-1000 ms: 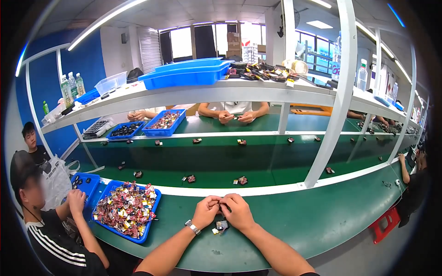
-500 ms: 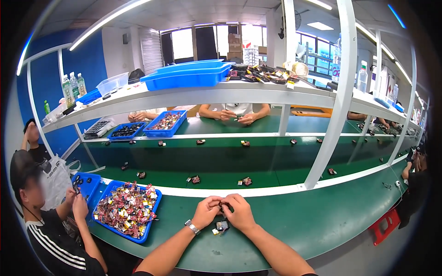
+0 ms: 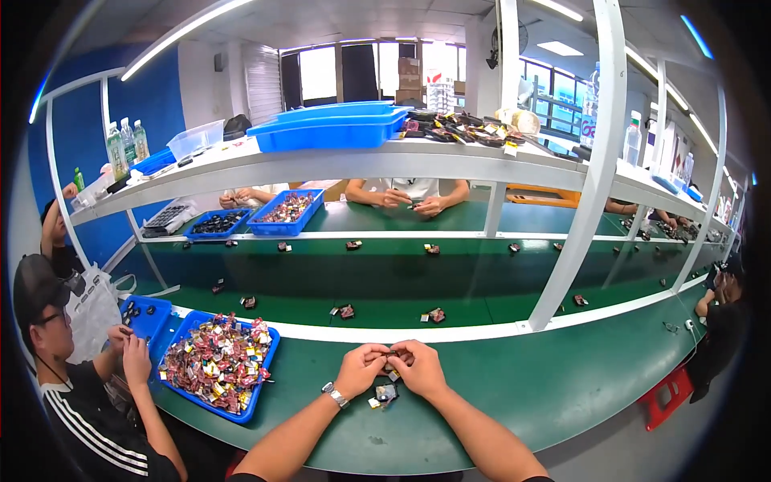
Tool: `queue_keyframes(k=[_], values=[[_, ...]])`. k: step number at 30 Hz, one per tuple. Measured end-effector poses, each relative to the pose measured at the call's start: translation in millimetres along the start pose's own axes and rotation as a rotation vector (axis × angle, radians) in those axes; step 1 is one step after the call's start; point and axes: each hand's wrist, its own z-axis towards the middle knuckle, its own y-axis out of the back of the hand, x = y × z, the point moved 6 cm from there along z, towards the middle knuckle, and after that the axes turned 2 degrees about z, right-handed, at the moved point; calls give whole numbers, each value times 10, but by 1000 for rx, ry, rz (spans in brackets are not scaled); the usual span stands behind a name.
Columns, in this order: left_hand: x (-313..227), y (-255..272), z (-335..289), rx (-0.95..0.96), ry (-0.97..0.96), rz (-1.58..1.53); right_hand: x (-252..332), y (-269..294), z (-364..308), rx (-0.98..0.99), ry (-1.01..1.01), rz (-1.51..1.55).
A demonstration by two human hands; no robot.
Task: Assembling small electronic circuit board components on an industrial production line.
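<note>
My left hand [image 3: 361, 373], with a metal-banded watch on its wrist, meets my right hand [image 3: 421, 369] over the green bench [image 3: 514, 386]. Both hands are closed, fingertips pinching a small dark part [image 3: 393, 358] between them; its exact kind is mostly hidden by the fingers. A pale yellowish bit shows just below the fingertips. On the bench right under my hands lies a small assembly [image 3: 386, 394], grey and dark with a white-and-yellow tab, touched by neither hand.
Left of my arms stands a blue tray [image 3: 275, 353] heaped with small red, white and yellow parts. Beside it a co-worker [image 3: 96, 402] handles something small near another blue tray [image 3: 157, 321]. Beyond the white rail, spaced small parts [image 3: 436, 315] lie on a green belt. A white post [image 3: 574, 209] rises at right.
The fingers have shifted slightly around the dark part, and a pale yellowish bit now shows below them. Parts on the belt have moved a little to the right.
</note>
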Motion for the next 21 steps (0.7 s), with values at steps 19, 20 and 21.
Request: queue_keyframes(k=[19, 20, 21], values=[[22, 408, 114, -98, -90, -15, -1090, 1412, 842, -354, 59, -700], [24, 426, 99, -106, -76, -28, -1033, 1165, 738, -207, -160, -497], [22, 444, 91, -115, -61, -40, -1026, 995, 717, -193, -147, -563]])
